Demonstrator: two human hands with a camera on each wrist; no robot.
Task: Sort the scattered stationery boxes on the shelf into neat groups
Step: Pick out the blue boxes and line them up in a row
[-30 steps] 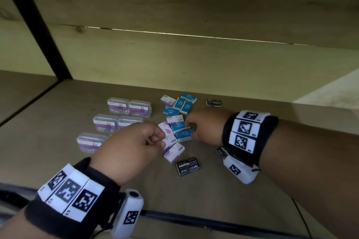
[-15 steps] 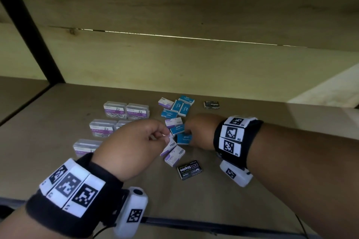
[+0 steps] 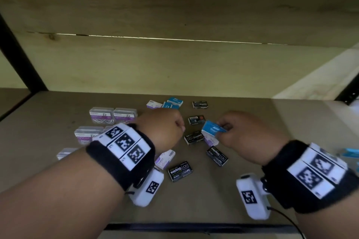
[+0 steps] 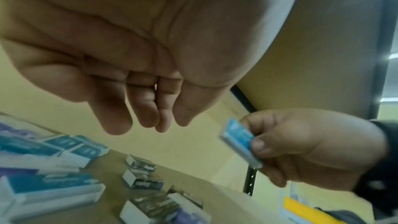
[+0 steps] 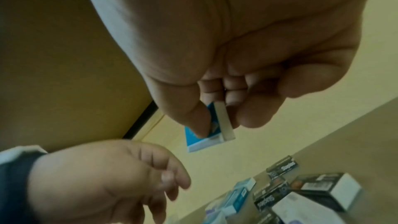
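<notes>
- The right hand (image 3: 246, 134) hangs above the middle of a tan wooden shelf (image 3: 252, 196), thumb and fingers pinching a small blue cardboard stationery box (image 3: 212, 128) by its end.
- The right wrist view shows that blue box (image 5: 199, 140) lifted clear of the shelf, tilted, with the thumb pressed on its printed face.
- The left hand (image 3: 162, 128) hovers just left of it, apart from the held box. In the left wrist view its fingers (image 4: 144, 108) hang loosely curled and hold nothing.
- Below and between the hands lie several small black boxes lettered "Staples": one near the front edge (image 3: 180, 170), one to its right (image 3: 217, 155), one under the held box (image 3: 194, 137), one with an orange mark beyond that (image 3: 196, 120), and one at the far side (image 3: 200, 104).
- A white and purple box (image 3: 210, 139) lies touching the black one beneath the right hand's fingers. Another white and purple box (image 3: 164, 158) shows beside the left wrist.
- At the far middle, more blue boxes (image 3: 174, 101) lie close together beside a white and purple one (image 3: 154, 104).
- On the left stand clear plastic cases with purple labels (image 3: 113, 115), in rows from far to near, partly hidden by the left forearm.
- At the far right edge, more blue boxes (image 3: 350, 153) are partly visible; too blurred to count.
</notes>
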